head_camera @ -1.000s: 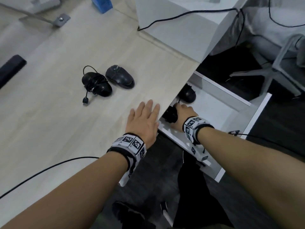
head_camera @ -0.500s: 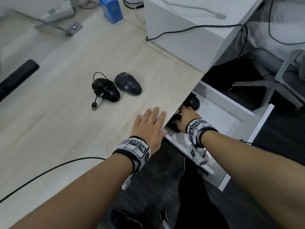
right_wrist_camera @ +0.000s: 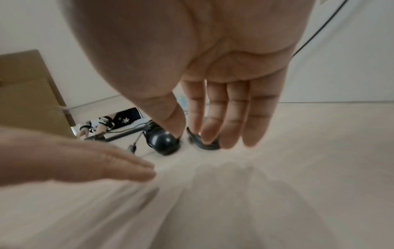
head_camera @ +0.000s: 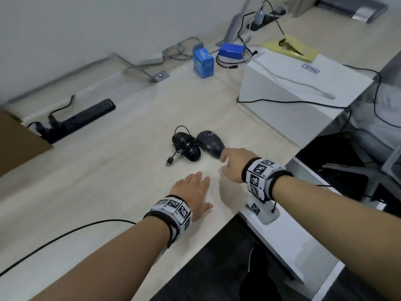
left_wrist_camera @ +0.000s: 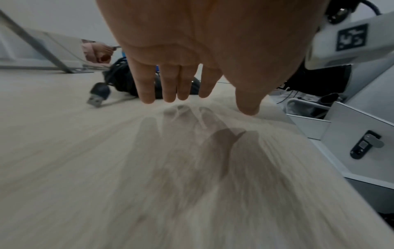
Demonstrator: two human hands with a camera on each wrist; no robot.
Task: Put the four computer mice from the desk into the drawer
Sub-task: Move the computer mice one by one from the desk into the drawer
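- Right hand (head_camera: 233, 164) of mine hovers over the desk (head_camera: 108, 170) near its right edge, fingers (right_wrist_camera: 232, 114) loosely spread, empty, tips just at the grey mouse (head_camera: 210, 142).
- Left hand (head_camera: 192, 193) lies flat, fingers straight, near the front edge.
- Corded black mouse (head_camera: 186, 145) sits just left of the grey one.
- White drawer (left_wrist_camera: 341, 134) stands open below the right edge.

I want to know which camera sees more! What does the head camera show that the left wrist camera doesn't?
Only the head view shows the blue box, the black power strip and the right hand reaching toward the grey mouse. Only the left wrist view shows the lock on the white drawer unit. Both show the left hand open above the desk and the cable-wrapped mouse.
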